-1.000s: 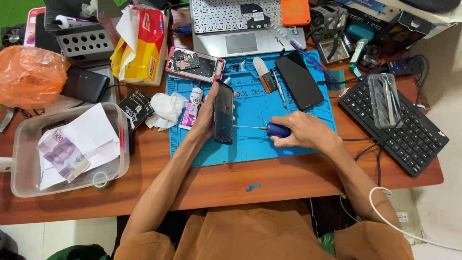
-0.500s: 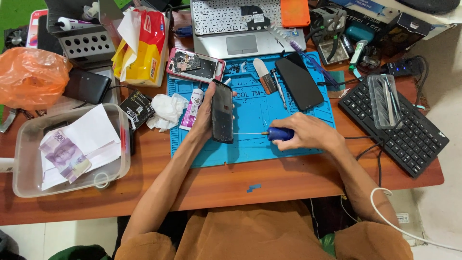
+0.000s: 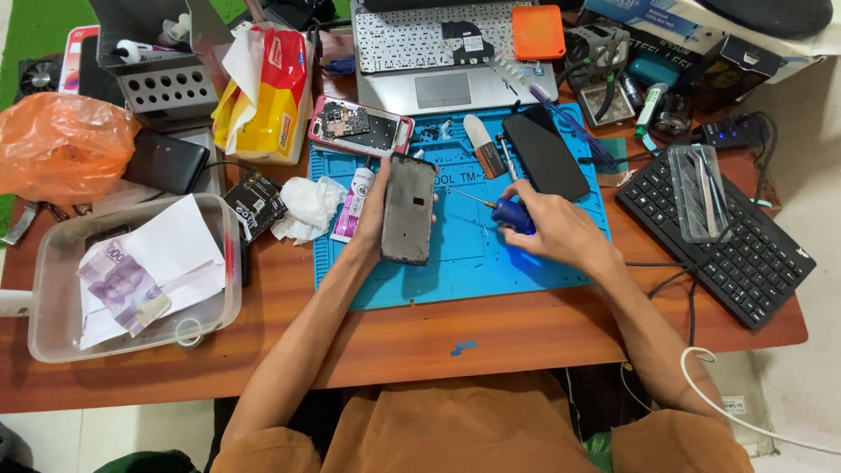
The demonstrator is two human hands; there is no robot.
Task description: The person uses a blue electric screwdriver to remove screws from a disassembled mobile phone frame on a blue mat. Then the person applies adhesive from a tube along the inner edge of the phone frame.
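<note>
Blue mat [image 3: 455, 263] on the surface carries the work. Left hand [image 3: 372, 206] grips a phone [image 3: 408, 208] upright on the mat; right hand [image 3: 547, 229] clenches a screwdriver [image 3: 501, 210], tip near the phone's edge. Best steady the phone, keep the driver square. Both forearms angle inward.

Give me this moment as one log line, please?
left hand: holds phone frame upright on blue mat | right hand: grips blue screwdriver, tip toward frame, contact unclear
</note>
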